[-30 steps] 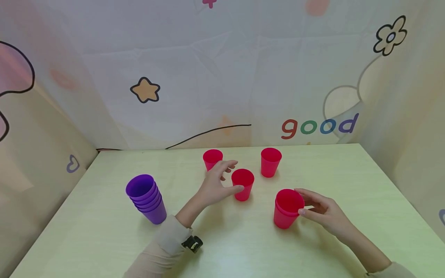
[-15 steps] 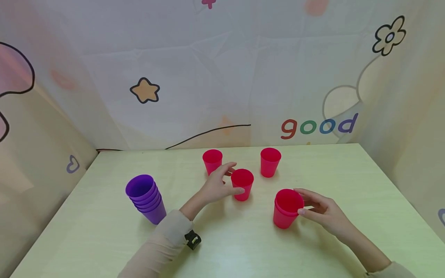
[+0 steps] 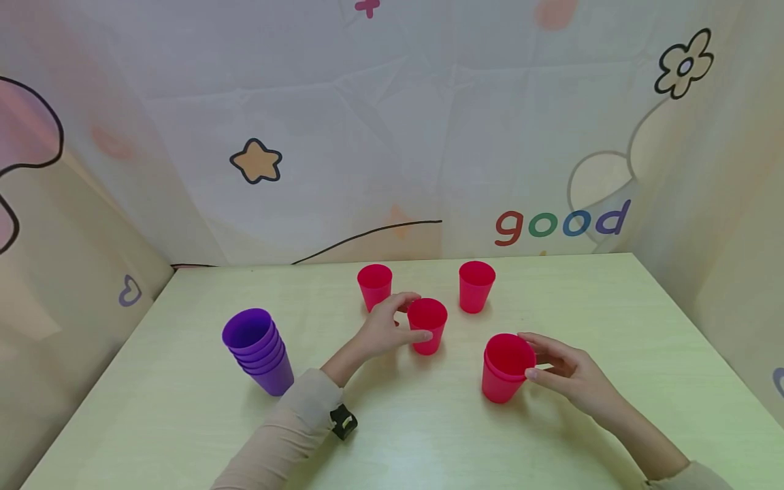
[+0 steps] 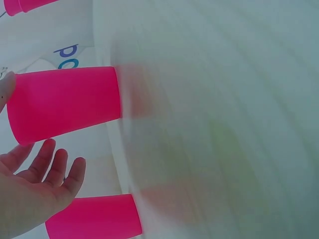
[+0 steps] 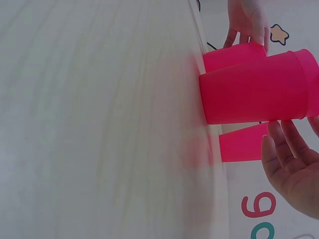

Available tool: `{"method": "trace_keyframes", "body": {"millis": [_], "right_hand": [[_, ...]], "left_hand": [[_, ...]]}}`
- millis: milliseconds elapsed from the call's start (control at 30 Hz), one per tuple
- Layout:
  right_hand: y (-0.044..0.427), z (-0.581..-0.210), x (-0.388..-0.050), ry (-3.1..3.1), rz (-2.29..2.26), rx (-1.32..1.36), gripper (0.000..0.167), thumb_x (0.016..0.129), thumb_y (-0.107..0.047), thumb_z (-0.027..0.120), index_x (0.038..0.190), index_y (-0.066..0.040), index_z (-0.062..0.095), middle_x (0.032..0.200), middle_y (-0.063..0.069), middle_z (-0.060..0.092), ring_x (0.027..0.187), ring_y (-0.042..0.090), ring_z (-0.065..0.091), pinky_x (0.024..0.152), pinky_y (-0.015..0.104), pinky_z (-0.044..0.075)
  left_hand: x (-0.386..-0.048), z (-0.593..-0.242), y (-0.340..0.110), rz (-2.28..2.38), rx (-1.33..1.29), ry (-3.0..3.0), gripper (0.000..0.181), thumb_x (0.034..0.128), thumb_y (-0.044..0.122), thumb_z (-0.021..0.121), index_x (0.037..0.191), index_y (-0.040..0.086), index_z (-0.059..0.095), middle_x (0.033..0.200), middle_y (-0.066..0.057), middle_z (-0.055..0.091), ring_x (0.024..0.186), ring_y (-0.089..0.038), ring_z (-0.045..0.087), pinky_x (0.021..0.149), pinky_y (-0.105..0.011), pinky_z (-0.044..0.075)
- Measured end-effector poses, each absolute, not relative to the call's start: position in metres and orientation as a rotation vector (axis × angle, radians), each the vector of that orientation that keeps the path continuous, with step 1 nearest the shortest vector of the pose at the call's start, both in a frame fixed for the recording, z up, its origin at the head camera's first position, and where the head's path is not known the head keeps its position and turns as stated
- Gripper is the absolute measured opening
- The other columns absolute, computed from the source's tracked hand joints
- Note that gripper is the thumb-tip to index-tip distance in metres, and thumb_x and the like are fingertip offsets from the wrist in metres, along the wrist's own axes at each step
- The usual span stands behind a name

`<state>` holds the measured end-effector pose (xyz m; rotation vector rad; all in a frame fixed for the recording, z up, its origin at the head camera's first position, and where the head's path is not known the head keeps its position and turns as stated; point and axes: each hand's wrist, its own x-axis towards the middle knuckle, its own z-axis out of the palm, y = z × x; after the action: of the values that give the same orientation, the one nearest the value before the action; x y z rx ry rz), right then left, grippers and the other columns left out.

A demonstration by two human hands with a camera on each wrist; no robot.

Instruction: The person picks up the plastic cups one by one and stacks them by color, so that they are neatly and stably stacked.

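Note:
In the head view, my left hand [image 3: 382, 330] is at the middle red cup [image 3: 427, 327], thumb on its near side and index finger at the far rim. The left wrist view shows this cup [image 4: 65, 102] upright on the table between thumb and index finger, the other fingers spread below. My right hand [image 3: 576, 374] holds a stack of two nested red cups [image 3: 507, 367] by the right side of the rim, thumb in front, fingers behind. That stack [image 5: 254, 89] stands on the table too.
Two more red cups stand farther back, one at the left [image 3: 375, 282], partly behind my left hand, and one at the right [image 3: 476, 289]. A nested stack of several purple cups [image 3: 263, 357] is on the left of the table [image 3: 153, 422]. A printed cloth [image 3: 343, 170] hangs behind.
My left hand has moved slightly right and its fingers have closed in on the middle red cup. The right hand and its stack have stayed in place.

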<state>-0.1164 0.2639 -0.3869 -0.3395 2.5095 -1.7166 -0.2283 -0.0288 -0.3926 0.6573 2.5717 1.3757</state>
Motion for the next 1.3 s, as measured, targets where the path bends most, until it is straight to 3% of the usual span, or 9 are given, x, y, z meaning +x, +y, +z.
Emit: {"method": "trace_keyframes", "body": {"millis": [467,1033,1300], "right_hand": [[0.263,-0.386,-0.116,2.528,-1.703,-0.316,0.060,0.082,-0.017,0.068,0.134,-0.002,0.041,0.121,0.020,0.051,0.098,0.023,0.056,0.075,0.028,0.051],[0.264,-0.387,-0.116,2.527,-1.704,-0.324,0.061,0.082,-0.017,0.068,0.134,-0.002,0.041,0.122,0.020,0.050,0.098,0.022,0.055,0.076,0.028,0.051],[0.264,-0.387,-0.116,2.527,-1.704,-0.334,0.059,0.082,-0.016,0.067,0.134,-0.002,0.041,0.122,0.020,0.050,0.098,0.021,0.056,0.076,0.027,0.051]], "left_hand": [[-0.226,-0.390,-0.026,1.470,0.649,2.548,0.060,0.0730,0.025,0.077,0.125,0.011,0.049,0.115,0.000,0.055,0.103,-0.015,0.050,0.082,-0.031,0.045],[-0.217,-0.368,-0.026,1.602,0.765,2.531,0.059,0.0713,0.023,0.077,0.122,0.009,0.052,0.114,-0.002,0.056,0.101,-0.018,0.050,0.084,-0.045,0.045],[-0.210,-0.355,-0.024,1.592,0.811,2.556,0.058,0.0708,0.024,0.077,0.122,0.011,0.052,0.112,0.002,0.056,0.099,-0.014,0.051,0.080,-0.031,0.047]]}}
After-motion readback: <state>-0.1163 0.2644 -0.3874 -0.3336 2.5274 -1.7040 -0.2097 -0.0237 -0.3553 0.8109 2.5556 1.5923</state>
